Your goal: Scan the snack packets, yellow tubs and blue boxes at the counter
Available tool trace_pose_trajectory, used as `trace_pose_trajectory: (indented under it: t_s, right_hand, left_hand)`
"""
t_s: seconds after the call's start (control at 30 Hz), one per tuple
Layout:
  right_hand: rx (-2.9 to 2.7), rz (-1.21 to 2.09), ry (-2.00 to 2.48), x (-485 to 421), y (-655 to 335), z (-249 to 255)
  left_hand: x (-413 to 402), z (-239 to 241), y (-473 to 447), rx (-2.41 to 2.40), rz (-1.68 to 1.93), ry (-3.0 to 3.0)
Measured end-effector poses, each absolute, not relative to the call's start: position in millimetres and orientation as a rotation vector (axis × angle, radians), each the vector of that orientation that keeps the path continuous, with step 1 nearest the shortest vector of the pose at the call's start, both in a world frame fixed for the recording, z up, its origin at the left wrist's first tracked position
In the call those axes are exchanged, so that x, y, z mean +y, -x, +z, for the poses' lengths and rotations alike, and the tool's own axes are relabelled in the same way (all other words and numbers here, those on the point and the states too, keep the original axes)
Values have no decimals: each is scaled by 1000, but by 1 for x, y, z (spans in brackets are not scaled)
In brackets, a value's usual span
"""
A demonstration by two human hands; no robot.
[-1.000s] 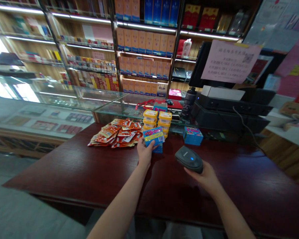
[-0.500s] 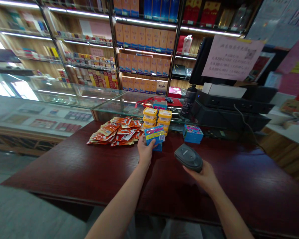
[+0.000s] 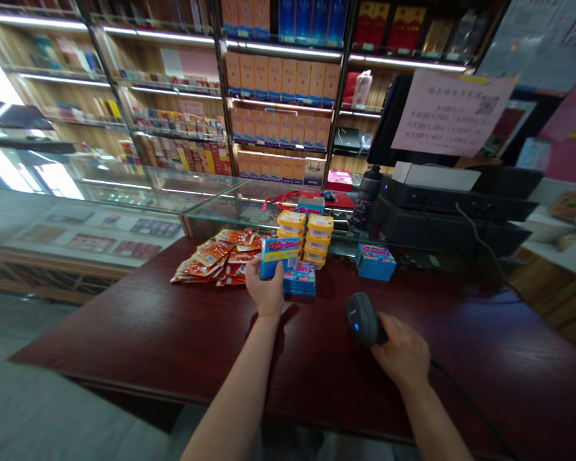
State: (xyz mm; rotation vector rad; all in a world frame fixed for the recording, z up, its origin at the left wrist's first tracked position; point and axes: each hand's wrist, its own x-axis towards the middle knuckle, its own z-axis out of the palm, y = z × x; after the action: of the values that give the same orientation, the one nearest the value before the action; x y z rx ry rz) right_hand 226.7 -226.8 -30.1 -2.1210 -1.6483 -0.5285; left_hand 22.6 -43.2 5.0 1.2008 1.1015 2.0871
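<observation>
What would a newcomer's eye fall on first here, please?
The left hand holds a blue box up over the counter, by a stack of like boxes. The right hand, nearer, grips a dark scanner showing a blue light. Behind them lie orange packets, left, and stacked yellow tubs.

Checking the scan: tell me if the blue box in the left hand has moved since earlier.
Yes. The blue box has shifted left, away from the yellow tubs, toward the orange packets.
</observation>
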Motion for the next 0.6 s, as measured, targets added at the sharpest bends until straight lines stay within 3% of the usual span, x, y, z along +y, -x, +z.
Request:
trace_pose_trajectory:
  t_s: [0.17,0.4,0.6]
  right_hand:
    - [-1672,-465,2104,-229,-224,-30]
    - [-1651,-428,2127,-231,-226,-30]
    - [-1632,-395,2133,-232,-228,-32]
  left_hand:
    - [-37,7,-13,1207,2110,-1740]
    - [-37,-1,-16,1256,1606,-2413]
    - [-47,-9,-23,1245,1315,-2540]
